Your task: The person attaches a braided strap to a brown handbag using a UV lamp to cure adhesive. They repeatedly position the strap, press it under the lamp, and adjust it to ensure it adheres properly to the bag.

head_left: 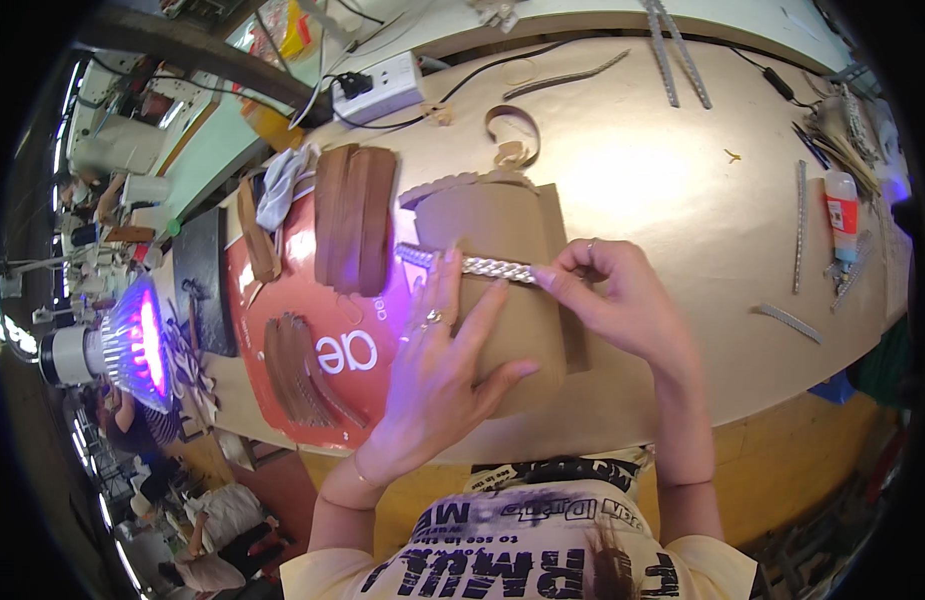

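Observation:
A silvery braided strip (495,268) lies across a tan rounded pad (482,212) in the middle of the table. My left hand (427,375) rests on the pad with its fingers spread, two fingertips pressing at the strip; it grips nothing. At the strip's right end, my right hand (622,305) has thumb and index finger pinched together on it. The strip's left end reaches past my left fingers. Under the pad, a darker brown flat piece (574,345) sticks out on the right. A curled brown strip (530,130) lies just beyond the pad.
Stacked brown strips (352,220) and a smaller bundle (297,370) lie on a red sheet (267,345) at left, near a lit lamp (142,345). A white power strip (382,90) sits behind. A glue bottle (841,215) and loose braided pieces (790,322) are at right.

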Tool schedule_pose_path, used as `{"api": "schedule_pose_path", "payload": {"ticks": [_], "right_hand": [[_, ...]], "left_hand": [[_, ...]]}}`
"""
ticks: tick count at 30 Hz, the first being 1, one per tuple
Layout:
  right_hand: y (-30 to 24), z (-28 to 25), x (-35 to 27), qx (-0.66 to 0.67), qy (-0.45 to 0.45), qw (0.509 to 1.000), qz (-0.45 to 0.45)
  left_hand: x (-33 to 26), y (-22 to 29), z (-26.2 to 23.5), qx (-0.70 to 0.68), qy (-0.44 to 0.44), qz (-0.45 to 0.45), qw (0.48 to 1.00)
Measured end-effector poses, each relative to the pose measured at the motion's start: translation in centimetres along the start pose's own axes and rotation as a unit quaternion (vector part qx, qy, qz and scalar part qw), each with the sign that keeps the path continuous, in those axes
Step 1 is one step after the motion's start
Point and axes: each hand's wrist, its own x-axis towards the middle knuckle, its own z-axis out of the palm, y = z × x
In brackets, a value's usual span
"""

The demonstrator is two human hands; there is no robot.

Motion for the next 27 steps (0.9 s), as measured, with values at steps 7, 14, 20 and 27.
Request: {"api": "schedule_pose_path", "payload": {"ticks": [7,14,20,27], "right_hand": [[1.2,0.4,0.4,-0.061,0.025,0.997,-0.047],[0.0,0.0,-0.1,-0.062,0.008,0.998,-0.015],[-0.3,-0.2,-0.1,-0.049,0.008,0.999,-0.016],[-0.7,-0.3,-0.2,-0.041,0.008,0.999,-0.013]], "left_hand": [[0.4,1.1,-0.2,0.009,-0.006,-0.034,0.999],[0.0,1.1,0.0,0.004,0.006,-0.031,0.999],[0.0,1.2,0.0,0.005,0.001,-0.036,0.999],[-0.1,0.9,0.2,0.002,0.004,-0.03,1.0]]}}
